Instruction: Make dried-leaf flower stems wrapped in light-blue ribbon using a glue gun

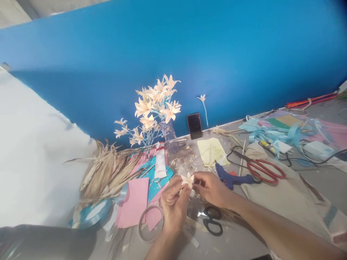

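Observation:
A small cream handmade flower (187, 180) with pointed petals is held up between both hands over the table. My left hand (175, 198) pinches it from the left and below, its other fingers curled. From the right, my right hand (211, 187) closes thumb and fingertips on a petal edge. Just below lie black-handled scissors (213, 221), their blades partly hidden. A blue glue gun (231, 177) lies right of my right hand, beside large red-handled scissors (265, 170). Beyond my hands, a clear vase (168, 133) bears a bunch of similar cream flowers (157, 97).
Dried husks (108, 173) heap at the left, near a blue ribbon roll (94, 215), pink sheets (135, 202) and a tape ring (151, 224). A phone (194, 126) and a single flower stem (204, 108) lean on the blue wall (244, 54). Ribbons and cables clutter the right.

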Motion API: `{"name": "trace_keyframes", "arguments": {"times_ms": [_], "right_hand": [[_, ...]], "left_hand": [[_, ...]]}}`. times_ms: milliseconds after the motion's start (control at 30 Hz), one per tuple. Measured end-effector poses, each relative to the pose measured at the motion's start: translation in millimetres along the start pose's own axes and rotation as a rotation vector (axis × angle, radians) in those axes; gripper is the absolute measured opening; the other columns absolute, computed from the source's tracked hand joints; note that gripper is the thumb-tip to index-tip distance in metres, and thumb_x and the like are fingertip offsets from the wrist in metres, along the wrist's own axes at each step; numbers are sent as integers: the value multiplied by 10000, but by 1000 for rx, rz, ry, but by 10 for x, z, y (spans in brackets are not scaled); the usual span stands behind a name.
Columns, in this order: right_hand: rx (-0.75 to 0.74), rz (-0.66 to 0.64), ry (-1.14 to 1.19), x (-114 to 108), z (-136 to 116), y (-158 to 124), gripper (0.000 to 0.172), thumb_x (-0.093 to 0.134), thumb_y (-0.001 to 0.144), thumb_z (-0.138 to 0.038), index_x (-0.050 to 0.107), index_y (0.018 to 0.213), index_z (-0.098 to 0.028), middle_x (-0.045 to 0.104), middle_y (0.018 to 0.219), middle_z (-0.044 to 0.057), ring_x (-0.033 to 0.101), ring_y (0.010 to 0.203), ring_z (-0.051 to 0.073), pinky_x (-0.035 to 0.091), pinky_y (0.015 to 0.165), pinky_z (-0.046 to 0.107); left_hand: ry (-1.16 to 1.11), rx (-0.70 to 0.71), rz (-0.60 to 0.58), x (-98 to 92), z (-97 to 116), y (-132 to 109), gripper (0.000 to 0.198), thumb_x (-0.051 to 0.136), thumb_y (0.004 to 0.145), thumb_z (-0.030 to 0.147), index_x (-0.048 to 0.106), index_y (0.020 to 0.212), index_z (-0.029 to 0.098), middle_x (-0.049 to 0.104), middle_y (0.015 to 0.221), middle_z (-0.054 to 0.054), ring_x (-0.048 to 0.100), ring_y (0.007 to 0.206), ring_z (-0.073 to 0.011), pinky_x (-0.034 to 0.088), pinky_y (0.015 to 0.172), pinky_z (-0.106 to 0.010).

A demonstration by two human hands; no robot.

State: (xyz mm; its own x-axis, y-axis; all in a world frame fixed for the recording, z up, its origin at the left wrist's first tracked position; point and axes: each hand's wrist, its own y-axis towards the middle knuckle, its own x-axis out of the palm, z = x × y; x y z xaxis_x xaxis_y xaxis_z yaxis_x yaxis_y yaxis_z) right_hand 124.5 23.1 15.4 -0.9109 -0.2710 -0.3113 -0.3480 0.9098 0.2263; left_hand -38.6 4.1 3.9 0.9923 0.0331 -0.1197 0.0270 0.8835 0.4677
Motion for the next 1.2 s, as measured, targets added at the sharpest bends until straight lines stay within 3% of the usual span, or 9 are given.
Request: {"name": "trace_keyframes", "arguments": {"times_ms": [333,433,500,600,667,733,867,1200], "right_hand": [[36,122,143,-42,-79,-6,99,608,858,-247,665,828,-171,602,690,-12,514,611,124,384,572,230],[28,112,249,-119,-108,-35,230,548,933,-355,671,856,-176,551,657,-15,488,583,127,379,549,243],[-34,180,262,-170,-124,-71,300,489,976,-399,662,854,-185,524,659,-10,470,581,134,372,543,256],[-310,348,132,-209,-158,-142,185,546,957,-336,629,861,-201,569,804,28,487,660,151,396,600,287],[-508,372,-11,-202,-183,-184,102,632,901,-302,624,926,-203,574,908,51,488,695,159,408,625,303],[-614,354,-154,-174,-197,-208,208,700,846,-290,620,1016,-199,562,955,67,510,749,180,431,649,318],[-656,396,-366,-105,-172,-202,214,669,843,-158,607,1044,-196,557,958,72,561,880,216,476,744,345],[-659,428,-572,-86,-131,-167,144,572,872,-82,624,844,-213,594,812,45,542,737,172,442,643,287]], "left_hand": [[11,-8,-2,85,73,25,222,681,861,222,669,642,186,593,740,-10,535,694,-137,424,594,-225],[46,56,23,82,27,20,230,651,875,202,667,645,188,621,778,-23,573,726,-152,449,626,-241],[122,118,55,67,1,17,217,629,883,182,675,671,191,637,817,-31,597,761,-160,463,663,-252],[239,216,108,39,-2,20,163,628,876,148,699,737,197,657,858,-36,621,811,-167,472,707,-260],[277,264,123,26,10,23,128,631,871,134,719,807,202,664,859,-35,626,803,-164,474,704,-259],[305,276,119,20,25,21,117,638,864,129,726,838,201,668,856,-33,623,776,-156,472,680,-253],[333,263,87,33,59,7,121,648,857,133,709,773,196,662,822,-26,609,726,-142,457,628,-238],[294,304,34,77,135,0,117,628,846,119,643,748,180,636,796,-24,567,662,-122,438,603,-234]]}}
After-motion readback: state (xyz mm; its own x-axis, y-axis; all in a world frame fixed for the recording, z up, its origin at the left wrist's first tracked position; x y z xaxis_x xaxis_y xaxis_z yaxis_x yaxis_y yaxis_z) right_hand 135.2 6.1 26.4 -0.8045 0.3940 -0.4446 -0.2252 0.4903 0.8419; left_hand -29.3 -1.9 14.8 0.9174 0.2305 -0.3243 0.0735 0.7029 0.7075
